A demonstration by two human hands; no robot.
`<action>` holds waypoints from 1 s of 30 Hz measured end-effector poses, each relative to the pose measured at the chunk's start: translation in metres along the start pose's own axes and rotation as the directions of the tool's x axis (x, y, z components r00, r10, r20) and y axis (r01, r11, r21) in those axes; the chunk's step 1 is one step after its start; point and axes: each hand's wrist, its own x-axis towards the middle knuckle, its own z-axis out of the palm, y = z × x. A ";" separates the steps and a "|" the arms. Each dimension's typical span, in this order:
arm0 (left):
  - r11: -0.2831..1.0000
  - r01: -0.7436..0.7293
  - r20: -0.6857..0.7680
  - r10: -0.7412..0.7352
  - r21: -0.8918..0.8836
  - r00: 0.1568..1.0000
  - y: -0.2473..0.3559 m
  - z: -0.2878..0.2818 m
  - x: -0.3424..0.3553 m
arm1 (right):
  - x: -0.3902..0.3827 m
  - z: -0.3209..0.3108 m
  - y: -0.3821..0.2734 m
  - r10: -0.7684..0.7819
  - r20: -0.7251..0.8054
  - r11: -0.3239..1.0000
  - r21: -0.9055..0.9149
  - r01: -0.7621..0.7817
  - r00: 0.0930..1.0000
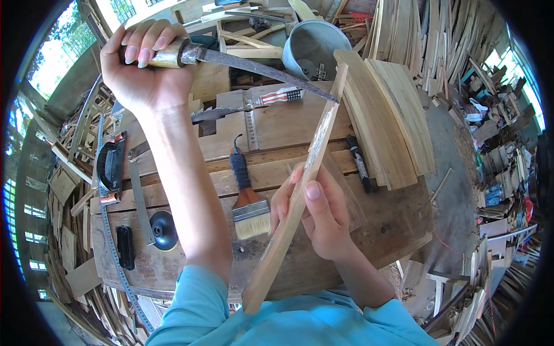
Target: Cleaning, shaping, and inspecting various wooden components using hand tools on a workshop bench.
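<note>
My left hand (pixel 153 63), raised at the upper left, is closed round the wooden handle of a long-bladed tool (pixel 254 66). Its narrow dark metal blade runs to the right, and its tip meets the wooden strip (pixel 288 225) near the upper end. My right hand (pixel 326 216) grips that strip around its middle, tilted, with its lower end close to my shirt. A rough, pale, splintered patch shows on the strip above my right fingers. Just left of my right hand, a flat paintbrush (pixel 252 218) with a dark wrapped handle lies on the workbench (pixel 346 268).
Wide curved boards (pixel 381 115) lie at the bench's right, beside a black marker (pixel 359 161). A grey bucket (pixel 314 46) stands behind. On the left are a hand plane (pixel 109 167), a steel ruler (pixel 140 199), a tape measure strip (pixel 112 248) and a black round disc (pixel 164 230). Wood scraps surround the bench.
</note>
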 end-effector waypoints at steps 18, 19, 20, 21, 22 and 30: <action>0.683 -0.200 -0.015 0.296 0.702 0.955 -0.043 0.054 -0.017 | 0.004 -0.016 -0.008 0.310 -0.150 0.942 -0.088 -0.325 0.939; 0.687 -0.201 0.016 0.265 0.698 0.964 -0.044 0.057 -0.018 | 0.004 -0.015 -0.008 0.325 -0.155 0.938 -0.075 -0.339 0.933; 0.691 -0.201 0.048 0.234 0.694 0.971 -0.045 0.061 -0.020 | 0.003 -0.014 -0.008 0.331 -0.164 0.935 -0.079 -0.347 0.929; 0.690 -0.203 0.050 0.236 0.695 0.971 -0.046 0.064 -0.021 | 0.003 -0.013 -0.008 0.339 -0.177 0.934 -0.057 -0.353 0.924; 0.671 -0.206 0.048 0.246 0.712 0.968 -0.046 0.067 -0.023 | 0.002 -0.012 -0.008 0.338 -0.164 0.937 -0.036 -0.348 0.927; 0.658 -0.223 0.049 0.272 0.719 0.961 -0.042 0.081 -0.030 | -0.002 -0.010 -0.011 0.278 -0.195 0.931 -0.186 -0.314 0.941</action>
